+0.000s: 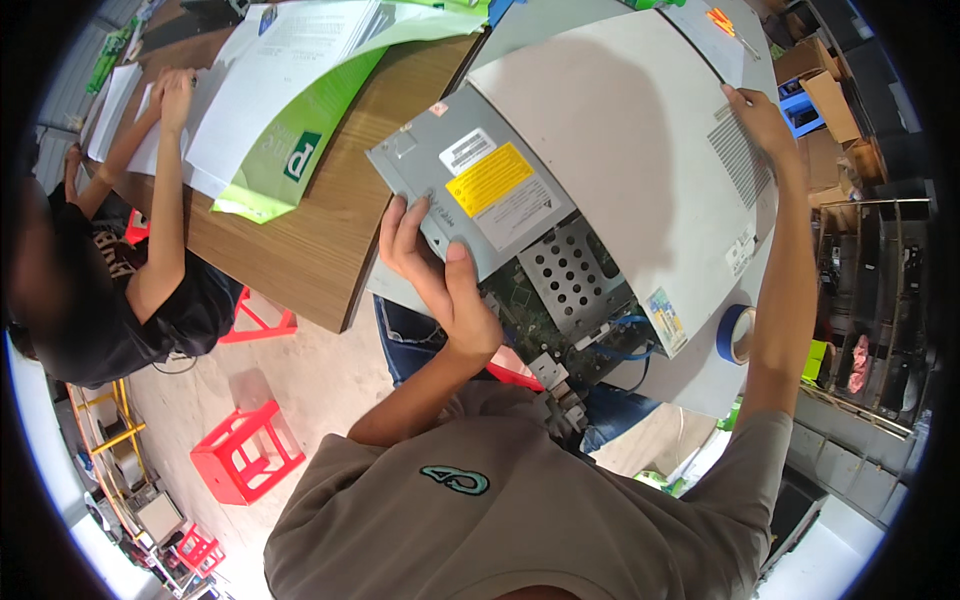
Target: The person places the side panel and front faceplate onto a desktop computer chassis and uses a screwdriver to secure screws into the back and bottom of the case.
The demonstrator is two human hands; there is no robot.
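The left hand (440,285) is resting thumb and fingertips, set apart from one another, on the near-left edge of a grey metal drive (495,190); whether it is pinching the drive from beneath cannot be told. The drive, bearing a yellow label (490,180), is lying beside the white cover (600,130) of a computer case, at the left of the case's exposed interior. The right hand (765,125) is touching the cover's far-right edge with bent fingers, near the slotted vent (740,155); its full grip is not showing. Just right of the drive's near end, a perforated metal bracket (572,280) is standing out above a green circuit board (520,297), with blue cables (622,350) curving nearby. The case is occupying a grey bench (535,35), where a roll of blue tape (735,335) is sitting near the cover. At left, another person (165,240) is working at a wooden bench (285,245) that is carrying papers (245,120).
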